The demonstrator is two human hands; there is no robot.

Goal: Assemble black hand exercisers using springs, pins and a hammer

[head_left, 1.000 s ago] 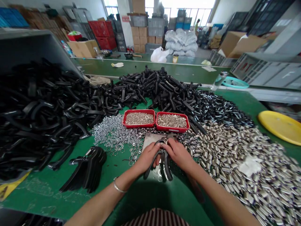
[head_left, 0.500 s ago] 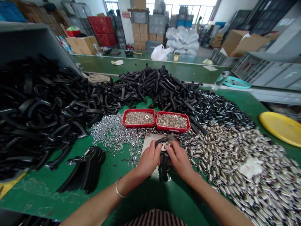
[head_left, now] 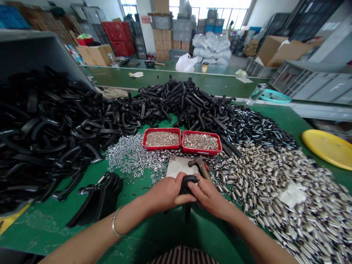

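My left hand (head_left: pixel 166 192) and my right hand (head_left: pixel 210 196) are both closed around one black curved plastic part (head_left: pixel 188 182), held upright just above the green table near its front edge. A small hammer (head_left: pixel 200 165) lies right behind the hands, its head on a grey metal plate (head_left: pixel 177 165). Loose silver washers (head_left: pixel 129 157) spread to the left of the plate. Two red trays, the left red tray (head_left: pixel 161 139) and the right red tray (head_left: pixel 202 142), hold small metal pieces beyond it.
A big heap of black plastic parts (head_left: pixel 55 124) fills the left and back. Silver cylinders (head_left: pixel 275 183) cover the right side. A stack of assembled black parts (head_left: pixel 101 198) lies front left. A yellow disc (head_left: pixel 327 146) sits far right. Crates and boxes stand behind.
Both hands have drawn back toward me with the black part, off the metal plate. The hammer, earlier hidden by the hands, now shows on the plate.
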